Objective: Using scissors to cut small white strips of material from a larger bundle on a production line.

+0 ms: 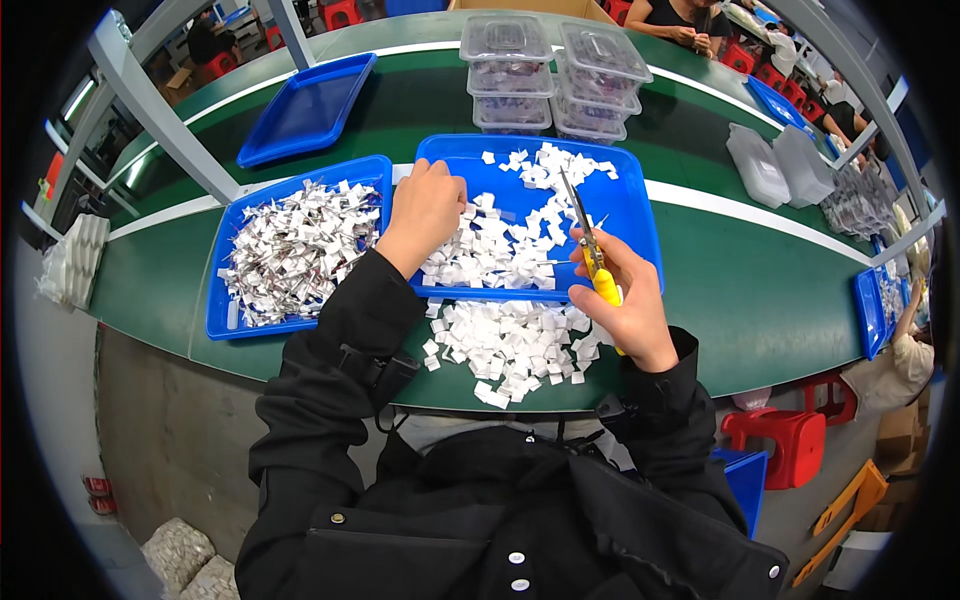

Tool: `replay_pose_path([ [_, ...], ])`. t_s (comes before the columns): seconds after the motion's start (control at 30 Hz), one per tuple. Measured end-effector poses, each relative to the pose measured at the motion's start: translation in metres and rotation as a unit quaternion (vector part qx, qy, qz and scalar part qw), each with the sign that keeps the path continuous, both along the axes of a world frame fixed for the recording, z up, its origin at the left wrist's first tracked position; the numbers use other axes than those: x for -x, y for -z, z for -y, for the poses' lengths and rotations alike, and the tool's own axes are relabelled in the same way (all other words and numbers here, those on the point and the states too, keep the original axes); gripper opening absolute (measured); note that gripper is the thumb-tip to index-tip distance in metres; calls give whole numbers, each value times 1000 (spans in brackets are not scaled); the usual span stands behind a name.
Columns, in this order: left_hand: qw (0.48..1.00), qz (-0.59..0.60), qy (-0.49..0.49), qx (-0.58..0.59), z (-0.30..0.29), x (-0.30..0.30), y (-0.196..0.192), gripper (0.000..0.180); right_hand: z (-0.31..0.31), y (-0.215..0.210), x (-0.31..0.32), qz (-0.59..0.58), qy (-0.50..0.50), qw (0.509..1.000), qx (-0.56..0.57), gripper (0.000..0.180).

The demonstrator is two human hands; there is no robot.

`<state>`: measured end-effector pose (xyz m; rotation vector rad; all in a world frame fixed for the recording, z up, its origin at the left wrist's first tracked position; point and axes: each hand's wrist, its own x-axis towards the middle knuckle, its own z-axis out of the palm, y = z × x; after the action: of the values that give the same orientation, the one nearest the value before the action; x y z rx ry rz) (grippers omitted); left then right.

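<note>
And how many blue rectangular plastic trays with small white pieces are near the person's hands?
2: one tray between the left hand and right hand, another tray left of them.

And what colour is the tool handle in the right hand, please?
The handle is yellow, clearest in the head view.

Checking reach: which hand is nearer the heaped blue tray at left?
Left. The left hand sits just right of the heaped tray; the right hand, gripping yellow-handled scissors, farther right.

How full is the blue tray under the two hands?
Partly full: white pieces cover much of the blue tray, but bare blue base shows along its right side.
</note>
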<state>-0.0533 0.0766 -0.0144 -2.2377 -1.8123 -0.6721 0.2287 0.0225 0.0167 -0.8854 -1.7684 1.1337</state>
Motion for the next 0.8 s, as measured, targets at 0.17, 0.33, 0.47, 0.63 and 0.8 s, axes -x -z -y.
replay_pose_path([
  [0.17,996,82,7,-44,18,-9,-23,6,2,-4,-1,-17,5,1000,23,56],
  [0.33,957,192,124,-177,51,-38,-41,13,3,-22,-4,-133,-134,964,189,60],
  [0.47,945,191,170,-203,65,-51,-33,18,2,-22,-2,-146,-157,948,237,64],
  [0.63,942,123,202,-238,69,-54,-28,24,8,-22,1,-173,-124,949,232,65],
  [0.8,935,137,242,-221,73,-56,-27,25,9,-25,0,-166,-113,955,218,66],
])
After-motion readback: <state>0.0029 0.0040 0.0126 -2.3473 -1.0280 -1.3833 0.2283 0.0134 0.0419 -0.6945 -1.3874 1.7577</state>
